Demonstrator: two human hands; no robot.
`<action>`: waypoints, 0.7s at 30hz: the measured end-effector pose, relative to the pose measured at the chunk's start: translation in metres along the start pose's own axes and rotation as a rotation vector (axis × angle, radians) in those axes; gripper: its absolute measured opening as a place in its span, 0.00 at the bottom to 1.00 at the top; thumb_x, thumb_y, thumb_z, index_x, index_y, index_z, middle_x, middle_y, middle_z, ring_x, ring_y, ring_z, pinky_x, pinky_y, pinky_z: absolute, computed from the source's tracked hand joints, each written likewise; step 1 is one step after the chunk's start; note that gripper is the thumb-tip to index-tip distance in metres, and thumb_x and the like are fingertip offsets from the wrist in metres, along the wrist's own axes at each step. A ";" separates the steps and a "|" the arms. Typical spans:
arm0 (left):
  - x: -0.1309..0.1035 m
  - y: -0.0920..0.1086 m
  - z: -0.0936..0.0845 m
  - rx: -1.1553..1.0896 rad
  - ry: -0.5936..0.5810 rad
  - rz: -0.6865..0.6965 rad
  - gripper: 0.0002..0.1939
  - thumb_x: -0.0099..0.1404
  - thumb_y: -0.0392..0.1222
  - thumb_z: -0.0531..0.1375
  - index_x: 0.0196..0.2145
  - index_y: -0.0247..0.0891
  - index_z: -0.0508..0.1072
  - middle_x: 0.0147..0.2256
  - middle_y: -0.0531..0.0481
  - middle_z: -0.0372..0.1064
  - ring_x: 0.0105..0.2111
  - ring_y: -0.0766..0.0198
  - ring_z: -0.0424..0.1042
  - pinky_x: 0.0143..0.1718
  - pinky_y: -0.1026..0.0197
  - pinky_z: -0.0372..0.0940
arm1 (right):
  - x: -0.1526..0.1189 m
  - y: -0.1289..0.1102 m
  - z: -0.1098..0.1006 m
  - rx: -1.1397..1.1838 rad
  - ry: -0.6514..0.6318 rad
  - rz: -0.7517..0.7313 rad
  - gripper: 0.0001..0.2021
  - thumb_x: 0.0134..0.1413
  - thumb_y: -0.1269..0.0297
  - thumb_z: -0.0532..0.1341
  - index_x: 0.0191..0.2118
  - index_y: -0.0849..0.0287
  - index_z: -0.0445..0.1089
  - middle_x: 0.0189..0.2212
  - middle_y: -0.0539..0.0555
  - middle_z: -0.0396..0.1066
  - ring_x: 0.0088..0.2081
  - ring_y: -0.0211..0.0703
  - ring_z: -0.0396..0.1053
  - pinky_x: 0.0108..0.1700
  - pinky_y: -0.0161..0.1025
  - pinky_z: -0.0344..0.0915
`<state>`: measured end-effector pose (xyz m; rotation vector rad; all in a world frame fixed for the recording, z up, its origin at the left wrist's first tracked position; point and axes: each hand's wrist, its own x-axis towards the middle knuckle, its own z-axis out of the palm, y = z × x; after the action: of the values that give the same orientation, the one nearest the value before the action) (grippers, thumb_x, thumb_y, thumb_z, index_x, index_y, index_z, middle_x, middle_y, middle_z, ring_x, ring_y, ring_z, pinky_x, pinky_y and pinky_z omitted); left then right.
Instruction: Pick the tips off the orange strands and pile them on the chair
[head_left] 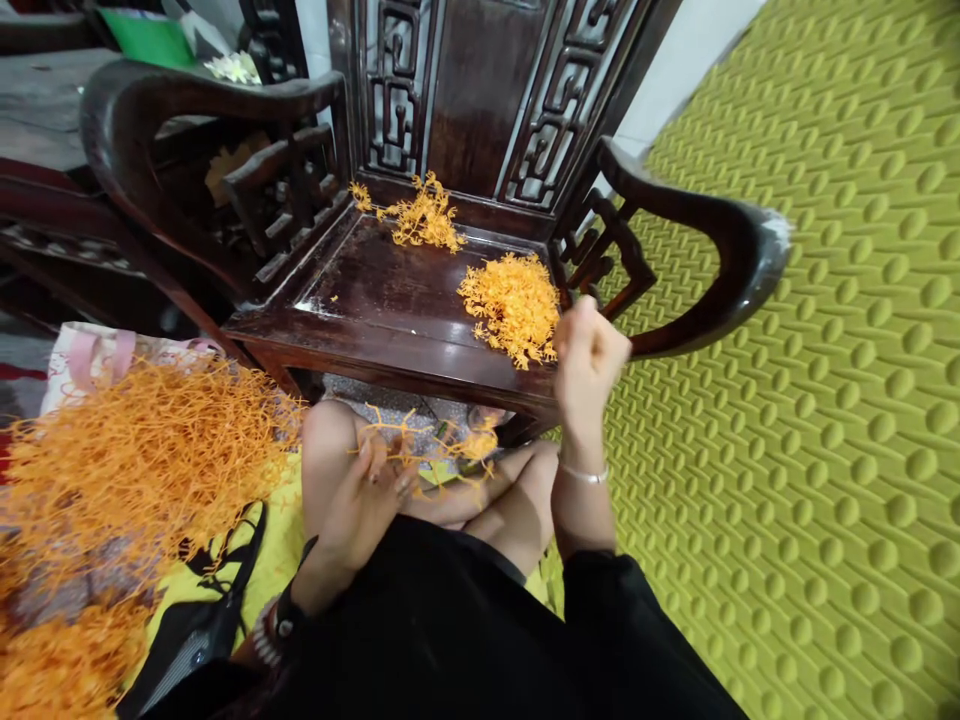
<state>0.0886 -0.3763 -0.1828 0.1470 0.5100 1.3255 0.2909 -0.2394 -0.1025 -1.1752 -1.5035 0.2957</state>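
Note:
My left hand [375, 495] is over my lap, its fingers closed on thin, orange branching strands [469, 450] that look like plastic. They spread out past the fingertips. My right hand [589, 365] is raised in a fist by the front right of a dark wooden chair [367, 325]. What that fist holds, if anything, is hidden. Just left of it, a dense pile of small orange branched pieces [514, 305] lies on the seat. Farther back on the seat is a looser orange cluster [424, 215].
A big heap of long orange strands [157, 460] is on my left, beside a white and pink bag [90, 365]. More orange pieces [67, 655] lie at the lower left, near a black bag [187, 645]. A bumpy yellow-green cover [810, 400] fills the right side.

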 end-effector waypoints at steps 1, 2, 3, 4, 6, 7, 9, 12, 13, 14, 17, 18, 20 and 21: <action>0.003 0.002 0.003 -0.011 -0.020 0.025 0.22 0.60 0.46 0.65 0.18 0.36 0.58 0.28 0.52 0.66 0.23 0.69 0.61 0.28 0.65 0.64 | 0.012 0.015 0.009 -0.072 -0.019 -0.006 0.22 0.62 0.50 0.50 0.20 0.57 0.57 0.18 0.47 0.51 0.22 0.35 0.52 0.28 0.36 0.51; 0.006 0.004 0.005 -0.020 -0.030 0.049 0.22 0.61 0.46 0.63 0.18 0.36 0.58 0.29 0.51 0.66 0.24 0.69 0.61 0.29 0.65 0.64 | 0.025 0.032 0.017 -0.174 -0.054 -0.009 0.22 0.62 0.50 0.50 0.21 0.58 0.57 0.18 0.47 0.53 0.23 0.36 0.53 0.30 0.37 0.52; 0.009 0.006 0.006 -0.027 -0.034 0.071 0.21 0.62 0.47 0.62 0.19 0.36 0.59 0.30 0.51 0.66 0.25 0.69 0.62 0.30 0.65 0.64 | 0.037 0.048 0.024 -0.275 -0.109 0.007 0.21 0.62 0.51 0.51 0.22 0.58 0.58 0.20 0.48 0.56 0.25 0.37 0.55 0.33 0.38 0.55; 0.011 0.008 0.006 -0.035 -0.036 0.094 0.21 0.63 0.47 0.61 0.19 0.36 0.60 0.31 0.51 0.67 0.25 0.69 0.62 0.31 0.64 0.64 | 0.047 0.065 0.031 -0.390 -0.175 0.033 0.19 0.61 0.52 0.52 0.23 0.58 0.59 0.22 0.50 0.61 0.27 0.39 0.58 0.36 0.39 0.57; 0.016 0.011 0.006 -0.058 -0.049 0.141 0.21 0.64 0.48 0.61 0.19 0.36 0.61 0.33 0.50 0.68 0.26 0.69 0.62 0.32 0.64 0.65 | 0.061 0.092 0.041 -0.596 -0.262 0.109 0.16 0.59 0.55 0.54 0.25 0.60 0.62 0.28 0.56 0.67 0.35 0.45 0.63 0.43 0.44 0.59; 0.018 0.012 0.006 -0.069 -0.059 0.161 0.20 0.64 0.48 0.61 0.19 0.36 0.62 0.34 0.50 0.68 0.26 0.69 0.63 0.32 0.64 0.65 | 0.064 0.102 0.045 -0.673 -0.272 0.137 0.15 0.58 0.56 0.55 0.26 0.61 0.63 0.31 0.60 0.68 0.38 0.49 0.64 0.46 0.47 0.59; 0.023 0.014 0.006 -0.090 -0.073 0.200 0.20 0.63 0.48 0.61 0.20 0.36 0.62 0.35 0.51 0.68 0.27 0.69 0.63 0.32 0.63 0.66 | 0.063 0.117 0.051 -0.744 -0.233 0.142 0.13 0.57 0.57 0.55 0.31 0.63 0.65 0.37 0.66 0.68 0.44 0.55 0.63 0.49 0.52 0.58; 0.029 0.016 0.010 -0.103 -0.055 0.237 0.20 0.63 0.47 0.62 0.20 0.36 0.60 0.34 0.51 0.67 0.27 0.69 0.63 0.32 0.63 0.67 | 0.054 0.124 0.055 -0.661 -0.126 0.024 0.13 0.57 0.57 0.55 0.38 0.65 0.66 0.40 0.66 0.67 0.46 0.55 0.62 0.51 0.53 0.58; 0.031 0.017 0.011 -0.098 -0.047 0.244 0.20 0.62 0.47 0.62 0.20 0.36 0.60 0.34 0.51 0.67 0.27 0.68 0.64 0.32 0.63 0.67 | 0.052 0.123 0.054 -0.607 -0.075 -0.023 0.14 0.58 0.56 0.55 0.39 0.64 0.66 0.41 0.65 0.67 0.47 0.54 0.62 0.52 0.52 0.58; 0.032 0.018 0.012 -0.089 -0.042 0.249 0.20 0.62 0.47 0.62 0.20 0.36 0.60 0.34 0.51 0.67 0.28 0.68 0.64 0.32 0.64 0.67 | 0.049 0.120 0.053 -0.540 -0.014 -0.064 0.15 0.58 0.54 0.55 0.41 0.63 0.65 0.43 0.65 0.67 0.48 0.54 0.62 0.53 0.52 0.58; 0.036 0.019 0.012 -0.046 -0.025 0.279 0.20 0.63 0.48 0.62 0.20 0.36 0.60 0.35 0.51 0.67 0.29 0.68 0.65 0.33 0.64 0.67 | 0.038 0.098 0.045 -0.230 0.122 -0.152 0.18 0.57 0.49 0.56 0.42 0.60 0.64 0.46 0.63 0.66 0.52 0.52 0.62 0.57 0.51 0.58; 0.037 0.019 0.011 -0.022 -0.019 0.300 0.20 0.63 0.49 0.62 0.20 0.36 0.60 0.35 0.51 0.66 0.29 0.68 0.65 0.34 0.64 0.67 | 0.030 0.086 0.042 -0.075 0.086 -0.157 0.19 0.57 0.47 0.55 0.43 0.59 0.64 0.46 0.62 0.66 0.52 0.50 0.64 0.57 0.50 0.59; 0.038 0.016 0.007 0.058 -0.046 0.348 0.22 0.63 0.51 0.61 0.19 0.36 0.60 0.34 0.51 0.66 0.29 0.68 0.64 0.35 0.62 0.66 | 0.007 0.061 0.037 0.241 -0.130 -0.116 0.23 0.58 0.42 0.52 0.46 0.57 0.63 0.46 0.60 0.67 0.49 0.49 0.67 0.54 0.49 0.62; 0.039 0.014 0.005 0.114 -0.088 0.365 0.22 0.63 0.52 0.61 0.19 0.36 0.61 0.33 0.51 0.65 0.29 0.67 0.64 0.35 0.62 0.66 | -0.008 0.048 0.035 0.359 -0.271 -0.071 0.28 0.57 0.38 0.50 0.50 0.57 0.62 0.48 0.60 0.67 0.48 0.49 0.68 0.52 0.48 0.64</action>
<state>0.0839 -0.3351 -0.1836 0.4061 0.4993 1.6376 0.2834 -0.2087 -0.1534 -0.8168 -1.6373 0.6689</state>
